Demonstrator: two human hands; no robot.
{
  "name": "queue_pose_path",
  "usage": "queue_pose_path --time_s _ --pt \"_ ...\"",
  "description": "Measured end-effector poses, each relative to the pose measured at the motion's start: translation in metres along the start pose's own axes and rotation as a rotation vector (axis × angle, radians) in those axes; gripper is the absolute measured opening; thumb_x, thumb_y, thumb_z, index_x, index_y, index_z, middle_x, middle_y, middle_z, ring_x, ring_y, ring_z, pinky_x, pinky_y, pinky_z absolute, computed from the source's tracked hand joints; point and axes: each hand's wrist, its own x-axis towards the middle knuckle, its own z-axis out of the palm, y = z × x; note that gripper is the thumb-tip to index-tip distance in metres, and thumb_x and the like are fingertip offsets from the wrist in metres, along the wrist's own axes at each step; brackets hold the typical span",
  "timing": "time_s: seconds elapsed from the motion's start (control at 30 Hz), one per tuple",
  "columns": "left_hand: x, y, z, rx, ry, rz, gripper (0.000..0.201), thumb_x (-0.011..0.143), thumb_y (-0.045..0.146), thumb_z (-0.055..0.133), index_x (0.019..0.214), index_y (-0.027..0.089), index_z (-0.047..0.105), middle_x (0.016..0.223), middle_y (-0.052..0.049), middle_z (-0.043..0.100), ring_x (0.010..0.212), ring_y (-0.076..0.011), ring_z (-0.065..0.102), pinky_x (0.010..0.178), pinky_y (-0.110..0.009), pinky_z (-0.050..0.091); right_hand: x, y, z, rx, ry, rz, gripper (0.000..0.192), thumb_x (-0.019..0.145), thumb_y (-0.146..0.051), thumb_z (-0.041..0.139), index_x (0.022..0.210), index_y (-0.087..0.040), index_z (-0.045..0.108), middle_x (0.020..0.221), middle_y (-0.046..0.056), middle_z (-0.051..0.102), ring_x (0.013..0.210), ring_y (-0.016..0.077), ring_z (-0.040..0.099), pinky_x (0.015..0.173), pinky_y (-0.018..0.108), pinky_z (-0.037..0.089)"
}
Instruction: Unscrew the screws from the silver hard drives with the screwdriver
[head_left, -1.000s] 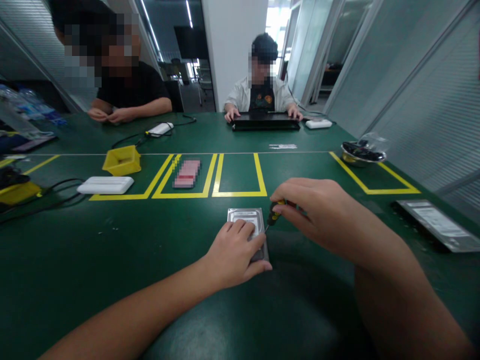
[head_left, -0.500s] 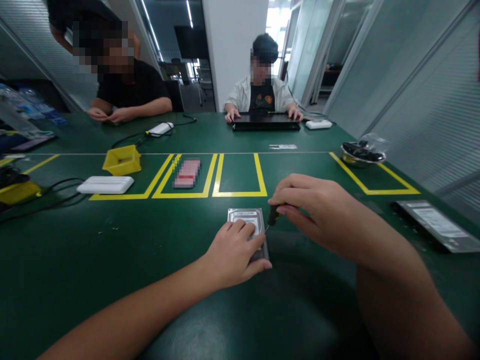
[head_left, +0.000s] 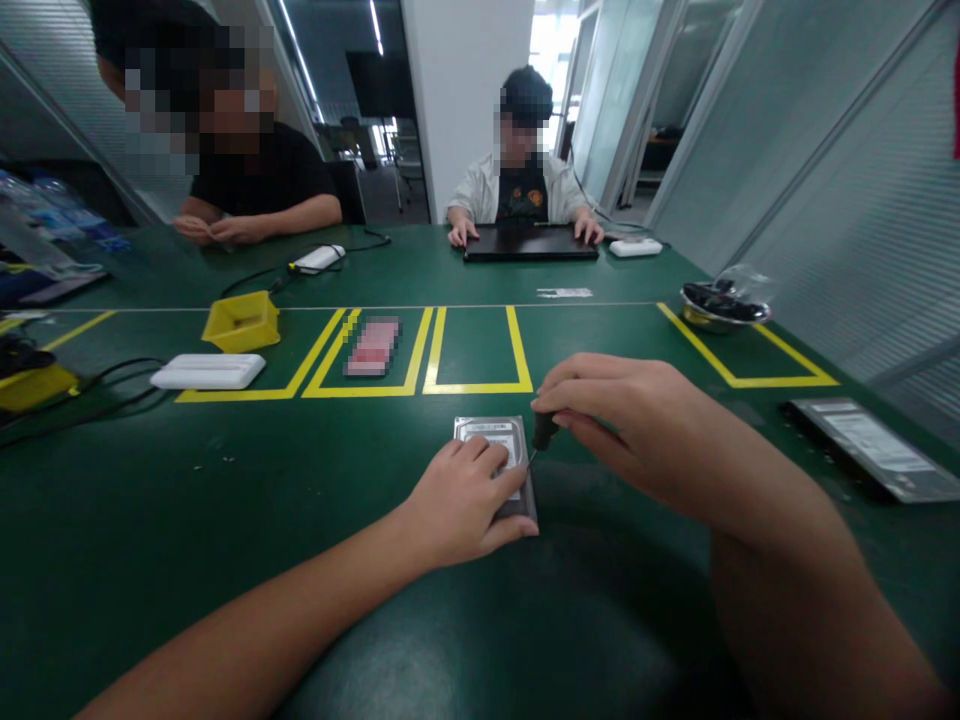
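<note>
A silver hard drive (head_left: 491, 438) lies flat on the green table (head_left: 300, 520) just in front of me. My left hand (head_left: 461, 505) rests on its near half and presses it down. My right hand (head_left: 622, 415) pinches a small dark-handled screwdriver (head_left: 541, 433), held upright with its tip at the drive's right edge. The handle is mostly hidden by my fingers.
Yellow taped boxes (head_left: 480, 350) mark the table beyond the drive. A yellow bin (head_left: 241, 320) and a white box (head_left: 208, 371) sit left, a metal bowl (head_left: 716, 305) and a flat bagged item (head_left: 874, 448) right. Two people sit across, one at a laptop (head_left: 530, 243).
My right fingers have shifted over the screwdriver handle, covering its yellow band. My left hand stays on the drive.
</note>
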Motion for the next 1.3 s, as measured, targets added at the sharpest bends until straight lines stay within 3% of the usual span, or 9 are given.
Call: queue_pose_path --time_s 0.47,0.73,0.97,1.3 --pt "-0.0005 -0.0012 -0.0003 -0.009 -0.008 0.014 0.056 0.091 0.065 0.043 0.121 0.021 0.060 0.103 -0.010 0.059 0.097 -0.0293 0.053 0.078 -0.043 0.043 -0.0018 0.0024 0.0011 -0.007 0.004 0.026 0.030 0.090 -0.008 0.045 0.103 -0.016 0.071 0.101 0.006 0.069 0.089 0.0170 0.064 0.080 0.028 0.050" --pt "0.0001 -0.0001 0.0003 -0.009 -0.010 0.008 0.055 0.091 0.065 0.043 0.119 0.021 0.060 0.104 -0.009 0.059 0.097 -0.0296 0.053 0.078 -0.043 0.043 -0.0015 -0.0014 -0.0013 0.012 -0.040 0.044 0.029 0.088 -0.003 0.048 0.102 -0.015 0.071 0.106 0.007 0.064 0.087 0.0149 0.061 0.079 0.026 0.048" --pt "0.0000 0.0001 -0.0007 -0.011 -0.011 0.003 0.054 0.091 0.065 0.043 0.117 0.022 0.060 0.104 -0.009 0.059 0.098 -0.0296 0.053 0.079 -0.043 0.043 -0.0039 -0.0009 0.0030 -0.024 -0.037 0.042 0.023 0.093 -0.014 0.053 0.111 -0.016 0.067 0.097 0.007 0.060 0.085 0.0155 0.056 0.074 0.026 0.044" --pt "0.0000 -0.0001 -0.0008 -0.024 0.009 0.001 0.051 0.089 0.063 0.048 0.115 0.021 0.061 0.103 -0.010 0.060 0.097 -0.0295 0.053 0.078 -0.043 0.043 -0.0004 -0.0007 0.0069 -0.143 -0.057 0.155 0.020 0.097 -0.029 0.052 0.097 -0.015 0.067 0.089 0.005 0.056 0.077 0.0146 0.054 0.068 0.027 0.038"
